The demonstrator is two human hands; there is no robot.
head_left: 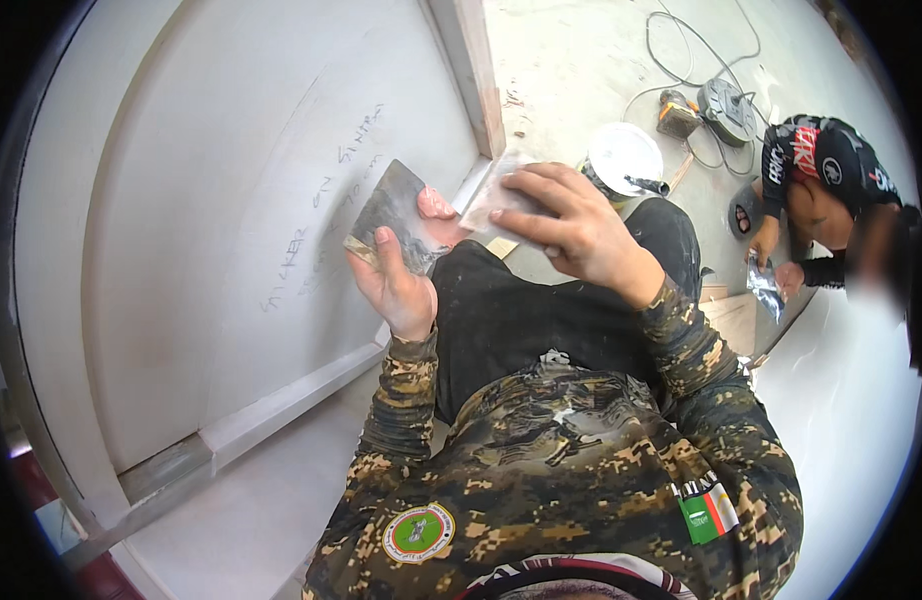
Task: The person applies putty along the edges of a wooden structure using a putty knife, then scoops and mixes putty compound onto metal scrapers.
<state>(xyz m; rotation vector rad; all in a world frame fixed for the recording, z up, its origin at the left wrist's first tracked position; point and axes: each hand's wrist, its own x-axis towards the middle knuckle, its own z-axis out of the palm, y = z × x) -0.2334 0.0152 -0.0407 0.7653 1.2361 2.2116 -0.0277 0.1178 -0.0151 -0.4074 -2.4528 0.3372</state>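
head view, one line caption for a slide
Left hand holds a putty-smeared scraper; right hand presses a second blade beside a white panel.

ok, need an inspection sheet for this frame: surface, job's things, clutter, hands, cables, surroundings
surface: white panel, curved lines and pencil writing; white moulding strip along its edge.
job's things: two flat putty blades, grey-smeared blade and pale blade.
clutter: white bucket lid; debris on the floor.
hands: left hand grips the grey-smeared blade; right hand lies on the pale blade.
cables: white cord looped to a power tool.
surroundings: another person crouching on the right.
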